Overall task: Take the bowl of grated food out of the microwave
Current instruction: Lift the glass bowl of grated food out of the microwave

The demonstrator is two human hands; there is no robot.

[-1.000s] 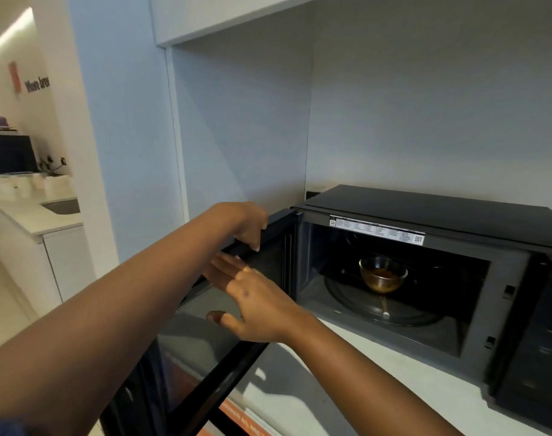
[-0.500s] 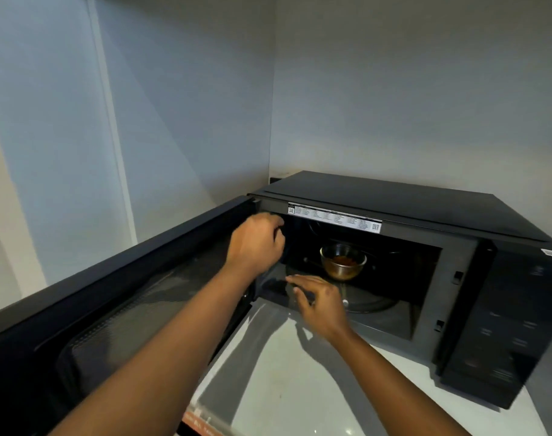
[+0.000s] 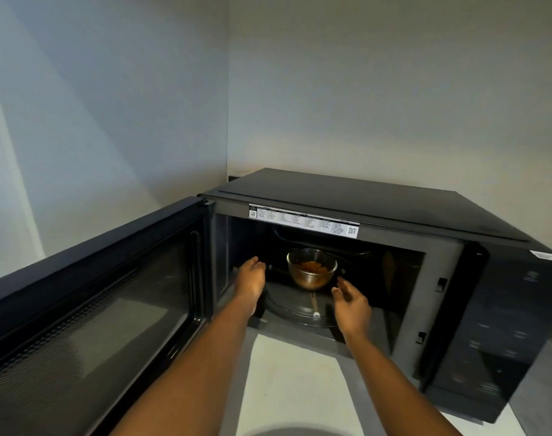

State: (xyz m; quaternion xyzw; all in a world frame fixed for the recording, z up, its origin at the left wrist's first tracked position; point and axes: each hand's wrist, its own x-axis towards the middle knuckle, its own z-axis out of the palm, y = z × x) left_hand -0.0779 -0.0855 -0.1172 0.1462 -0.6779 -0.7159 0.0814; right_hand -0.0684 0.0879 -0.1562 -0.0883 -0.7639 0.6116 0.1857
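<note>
We note the microwave (image 3: 378,202) casing as dark, smooth, faintly sheened metal. Door (image 3: 89,309): glossy glass over a fine perforated mesh. Bowl (image 3: 311,268): clear, shiny glass. Turntable (image 3: 295,311): clear glass too. Label (image 3: 304,220) looks like matt white paper. Counter (image 3: 290,388): smooth, pale, matt.

Both hands are seen inside the open microwave (image 3: 378,209). The glass bowl (image 3: 311,268) of orange grated food sits between them on the turntable (image 3: 295,305), untouched: left hand (image 3: 252,278) and right hand (image 3: 353,302) are spread open beside it.
</note>
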